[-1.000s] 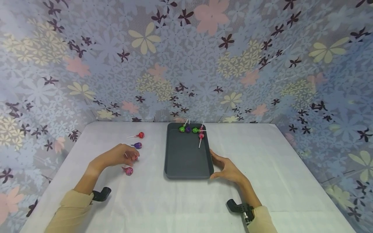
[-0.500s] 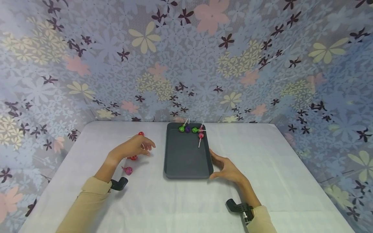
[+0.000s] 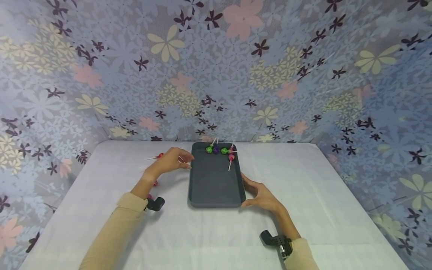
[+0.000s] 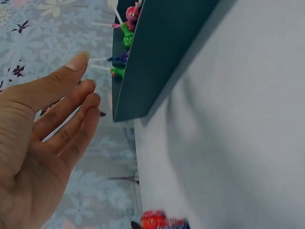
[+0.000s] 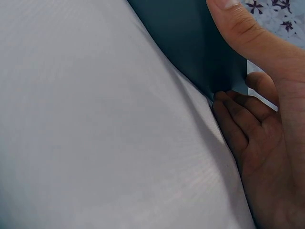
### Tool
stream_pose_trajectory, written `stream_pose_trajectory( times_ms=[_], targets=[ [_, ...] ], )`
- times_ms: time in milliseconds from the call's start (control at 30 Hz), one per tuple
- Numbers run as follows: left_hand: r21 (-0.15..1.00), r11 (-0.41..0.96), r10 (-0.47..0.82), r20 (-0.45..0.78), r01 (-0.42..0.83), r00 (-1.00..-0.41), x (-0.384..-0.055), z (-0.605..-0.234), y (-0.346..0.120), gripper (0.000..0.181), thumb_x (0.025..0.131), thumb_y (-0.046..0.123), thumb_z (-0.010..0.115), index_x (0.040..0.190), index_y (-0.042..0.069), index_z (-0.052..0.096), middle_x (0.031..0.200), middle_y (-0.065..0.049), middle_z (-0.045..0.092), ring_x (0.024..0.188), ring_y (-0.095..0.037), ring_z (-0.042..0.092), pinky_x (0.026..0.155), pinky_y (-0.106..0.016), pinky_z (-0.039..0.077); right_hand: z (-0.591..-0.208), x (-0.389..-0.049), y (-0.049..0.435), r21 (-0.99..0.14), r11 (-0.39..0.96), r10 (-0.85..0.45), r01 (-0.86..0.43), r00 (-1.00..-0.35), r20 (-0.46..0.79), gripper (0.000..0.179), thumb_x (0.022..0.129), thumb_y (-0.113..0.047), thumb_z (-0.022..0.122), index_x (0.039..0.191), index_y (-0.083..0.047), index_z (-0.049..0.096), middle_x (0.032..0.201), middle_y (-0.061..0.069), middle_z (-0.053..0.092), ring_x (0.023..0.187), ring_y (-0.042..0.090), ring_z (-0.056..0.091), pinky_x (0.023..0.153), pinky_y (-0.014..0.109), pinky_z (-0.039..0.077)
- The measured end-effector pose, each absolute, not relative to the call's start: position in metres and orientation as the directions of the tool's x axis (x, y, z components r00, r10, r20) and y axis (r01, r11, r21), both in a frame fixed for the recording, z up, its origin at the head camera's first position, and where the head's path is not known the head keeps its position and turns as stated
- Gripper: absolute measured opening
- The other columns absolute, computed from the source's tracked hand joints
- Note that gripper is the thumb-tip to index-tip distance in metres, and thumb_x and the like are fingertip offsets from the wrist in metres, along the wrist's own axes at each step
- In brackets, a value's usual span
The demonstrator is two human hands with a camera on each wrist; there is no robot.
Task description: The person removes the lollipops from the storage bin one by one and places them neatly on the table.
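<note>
Thumb parted from loosely bent fingers, the left hand hovers beside the tray. The right hand, thumb and fingers spread, touches the tray's right side. Inside lie 5 lollipops.

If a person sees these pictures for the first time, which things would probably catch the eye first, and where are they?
Probably the flowered backdrop, filling the head view's upper part. Next, the dark grey tray on the white table, with colourful lollipops clustered at its far end. Then the left hand near its left rim and the right hand touching its right side.
</note>
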State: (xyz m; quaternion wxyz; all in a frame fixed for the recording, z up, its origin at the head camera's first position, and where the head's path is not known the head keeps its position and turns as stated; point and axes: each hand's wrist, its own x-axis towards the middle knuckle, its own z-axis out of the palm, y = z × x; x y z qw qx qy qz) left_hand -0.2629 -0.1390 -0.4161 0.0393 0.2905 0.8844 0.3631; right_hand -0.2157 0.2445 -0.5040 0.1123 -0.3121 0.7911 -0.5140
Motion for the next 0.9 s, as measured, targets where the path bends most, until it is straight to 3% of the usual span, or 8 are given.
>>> stream_pose_trajectory(
  times_ms=[300,600,900],
  targets=[
    [0.707,0.574,0.477,0.122,0.413,-0.871,-0.286,-0.422,-0.116,0.035,0.086,0.013,0.075,0.117,-0.003,0.068,0.109,-0.022,0.070,0.100,-0.029,0.068,0.086,-0.038,0.055,-0.505,-0.216,0.244,-0.884,0.292,-0.600,-0.364,-0.790,0.126,0.107,0.069,-0.018,0.088,0.154,-0.002,0.023,0.160,0.015,0.021,0.143,0.036,0.030,0.107,0.011,0.030],
    [0.758,0.555,0.400,0.119,0.344,-0.909,-0.301,-0.427,-0.103,0.039,0.087,0.014,0.074,0.121,-0.003,0.066,0.114,-0.025,0.068,0.104,-0.034,0.067,0.089,-0.044,0.054,-0.501,-0.217,0.243,-0.880,0.303,-0.601,-0.367,-0.790,0.123,0.108,0.068,-0.017,0.088,0.154,-0.002,0.023,0.160,0.015,0.022,0.142,0.036,0.032,0.112,0.039,0.030],
    [0.767,0.573,0.366,0.076,0.289,-0.928,-0.314,-0.430,-0.092,0.044,0.088,0.015,0.073,0.124,-0.007,0.063,0.121,-0.024,0.065,0.107,-0.035,0.066,0.088,-0.043,0.054,-0.503,-0.220,0.244,-0.881,0.305,-0.600,-0.362,-0.791,0.118,0.108,0.068,-0.017,0.088,0.154,-0.004,0.024,0.160,0.014,0.022,0.143,0.035,0.032,0.112,0.038,0.031]
  ],
)
